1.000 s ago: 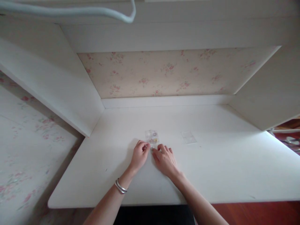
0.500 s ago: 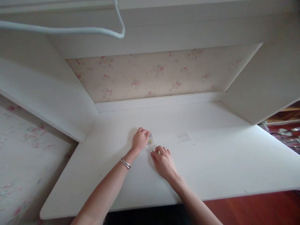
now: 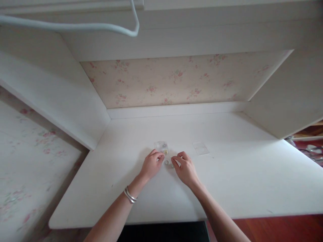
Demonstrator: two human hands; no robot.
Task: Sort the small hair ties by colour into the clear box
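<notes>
A small clear plastic box [image 3: 159,145] with several tiny pieces in it, one yellowish, lies on the white desk [image 3: 239,174]. My left hand [image 3: 152,165], a silver bangle on its wrist, is at the box's near edge with thumb and fingers pinched; what they hold, if anything, is too small to see. One small ring [image 3: 167,162] lies flat between the two hands. A second small ring [image 3: 173,166] is just under the fingertips of my right hand [image 3: 186,170]. That hand is also closed in a pinch, its contents hidden.
A flat clear plastic lid [image 3: 201,148] lies to the right of the box. White panels and a floral back wall [image 3: 161,82] enclose the desk. A white bent tube [image 3: 101,27] hangs across the upper left. Several items sit on a shelf [image 3: 313,149] at far right.
My left hand has drawn back toward me from the box, leaving more of it visible. My right hand has shifted off the rings, which now show on the desk. The view has shifted slightly.
</notes>
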